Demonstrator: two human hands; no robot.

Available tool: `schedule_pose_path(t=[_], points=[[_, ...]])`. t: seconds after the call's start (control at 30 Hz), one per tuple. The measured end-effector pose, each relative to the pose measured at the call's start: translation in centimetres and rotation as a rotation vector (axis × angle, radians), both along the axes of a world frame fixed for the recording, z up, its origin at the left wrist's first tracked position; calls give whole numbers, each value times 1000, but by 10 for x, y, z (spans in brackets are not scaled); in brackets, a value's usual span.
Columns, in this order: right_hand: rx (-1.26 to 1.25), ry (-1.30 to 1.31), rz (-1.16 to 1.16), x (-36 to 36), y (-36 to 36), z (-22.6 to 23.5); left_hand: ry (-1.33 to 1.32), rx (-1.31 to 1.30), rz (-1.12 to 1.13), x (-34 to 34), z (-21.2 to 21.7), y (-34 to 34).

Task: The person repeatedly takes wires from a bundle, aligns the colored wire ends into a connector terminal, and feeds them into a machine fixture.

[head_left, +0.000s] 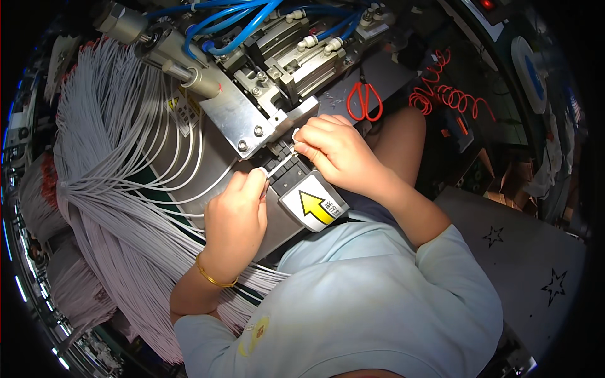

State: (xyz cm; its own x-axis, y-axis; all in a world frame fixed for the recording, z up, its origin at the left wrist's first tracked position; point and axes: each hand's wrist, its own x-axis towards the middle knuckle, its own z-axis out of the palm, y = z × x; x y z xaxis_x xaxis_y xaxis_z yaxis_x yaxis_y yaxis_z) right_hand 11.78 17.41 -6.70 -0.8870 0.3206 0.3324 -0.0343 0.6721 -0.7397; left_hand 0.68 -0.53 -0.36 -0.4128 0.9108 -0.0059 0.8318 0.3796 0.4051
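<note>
My left hand (238,211) is closed in a pinch, with a white cable (275,170) running from its fingertips toward the small dark fixture (287,165) at the front of the metal press (236,120). On the fixture's other side, my right hand (337,152) is closed too, its thumb and forefinger pressed together beside the press head. A small whitish piece (295,134) shows at those fingertips; its kind is too small to tell. Below the fixture sits a white plate with a yellow arrow (315,205). My fingers hide part of the work spot.
A large bundle of white cables (113,132) spreads over the left side, some strands looping toward the press. Blue air hoses (230,28) cross its top. Red-handled scissors (364,101) lie at the back right, near a coiled red hose (450,97).
</note>
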Motion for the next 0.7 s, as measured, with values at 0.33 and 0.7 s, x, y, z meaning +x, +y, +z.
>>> schedule_pose_path(t=[0.33,0.7], points=[[57,54,11,-2,3,-3,6,3,-8,0,1,1],[-338,-38,51,-5,-2,-15,-17,29,-50,-6,-3,0]])
